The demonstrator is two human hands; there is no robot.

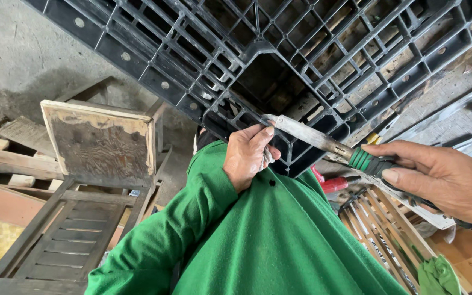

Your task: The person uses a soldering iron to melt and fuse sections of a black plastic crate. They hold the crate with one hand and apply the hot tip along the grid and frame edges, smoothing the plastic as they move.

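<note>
Right hand (443, 183) grips file (315, 136), left hand (247, 155) pinching its tip.

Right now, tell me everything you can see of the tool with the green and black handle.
The tool is a hand tool with a flat, pale, worn metal blade, stained and dull, set into a ribbed green and black grip. It lies slanted, blade end up-left, handle down-right. The right hand wraps the handle, thumb along its side. The left hand pinches the blade's tip, with what looks like a bit of cloth in its palm. Behind it stands a black plastic lattice pallet; whether the blade touches it cannot be told.
</note>
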